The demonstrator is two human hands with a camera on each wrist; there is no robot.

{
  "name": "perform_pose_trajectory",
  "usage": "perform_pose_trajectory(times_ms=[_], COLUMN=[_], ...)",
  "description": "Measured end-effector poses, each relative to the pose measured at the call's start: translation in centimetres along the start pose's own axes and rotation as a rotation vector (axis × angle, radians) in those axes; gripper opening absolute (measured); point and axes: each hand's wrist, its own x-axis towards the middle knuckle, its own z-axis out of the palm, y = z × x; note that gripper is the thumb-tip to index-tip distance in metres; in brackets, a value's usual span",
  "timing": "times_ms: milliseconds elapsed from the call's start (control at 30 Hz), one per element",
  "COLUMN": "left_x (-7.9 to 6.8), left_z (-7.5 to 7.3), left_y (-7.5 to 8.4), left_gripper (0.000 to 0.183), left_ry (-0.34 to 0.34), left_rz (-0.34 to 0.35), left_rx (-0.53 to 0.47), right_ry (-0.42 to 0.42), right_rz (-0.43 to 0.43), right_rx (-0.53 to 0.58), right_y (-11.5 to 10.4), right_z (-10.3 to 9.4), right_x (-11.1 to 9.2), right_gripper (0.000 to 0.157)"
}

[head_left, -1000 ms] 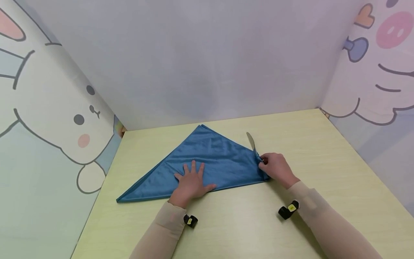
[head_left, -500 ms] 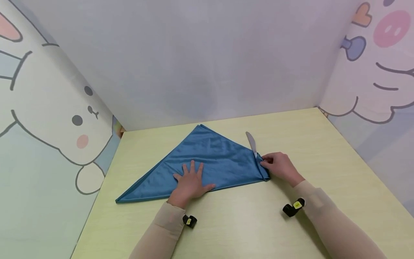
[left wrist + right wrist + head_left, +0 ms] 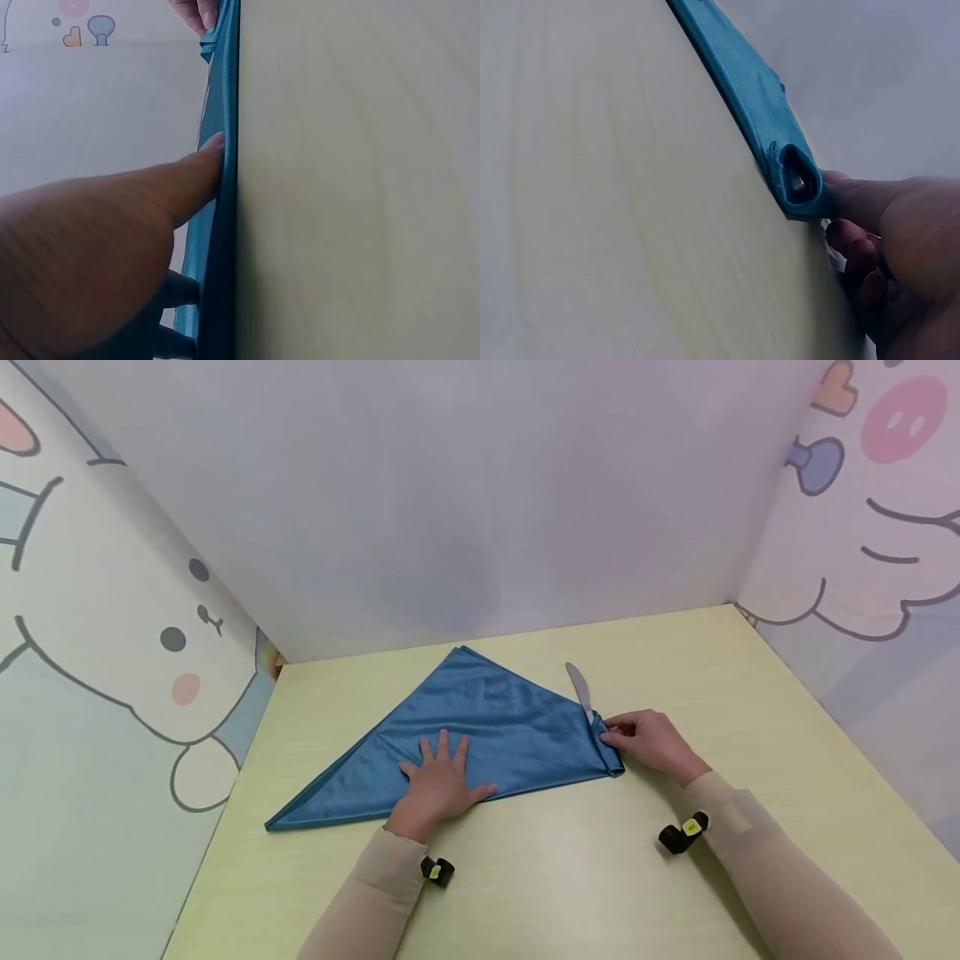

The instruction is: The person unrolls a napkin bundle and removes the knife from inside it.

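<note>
A shiny blue cloth napkin (image 3: 517,727), folded into a triangle, lies on the table. My left hand (image 3: 437,782) rests flat on its lower middle with the fingers spread. At the right end the napkin is rolled around a table knife (image 3: 580,687), whose silver blade sticks out past the far edge; the rest of the knife is wrapped in cloth. My right hand (image 3: 651,743) pinches the rolled end between thumb and fingers. In the right wrist view the roll (image 3: 799,180) shows as an open tube with something shiny inside.
The pale wooden table (image 3: 562,877) ends at a plain light wall (image 3: 480,510) behind. Side panels with cartoon animals stand at left and right. A small black camera (image 3: 684,832) is worn on the right wrist, another (image 3: 437,871) on the left.
My right hand has turned the napkin's right end over into a neater roll around the knife, shifting slightly rightward. The knife's blade now shows its broad side. My left hand stays in place.
</note>
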Motion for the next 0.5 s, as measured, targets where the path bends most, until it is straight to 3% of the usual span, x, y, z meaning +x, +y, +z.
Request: perform_pose_trajectory(times_ms=[200,500], left_x=[0.0,0.1], left_z=[-0.1,0.1], left_y=[0.0,-0.1], left_gripper=[0.102,0.101], left_ry=[0.005,0.016], left_rz=[0.005,0.016], left_rx=[-0.002,-0.006], right_ry=[0.004,0.087], right_rz=[-0.038,-0.150], right_rx=[-0.011,-0.097], right_y=[-0.2,-1.7], right_z=[0.0,0.6], right_x=[-0.1,-0.9], right_gripper=[0.041,0.055])
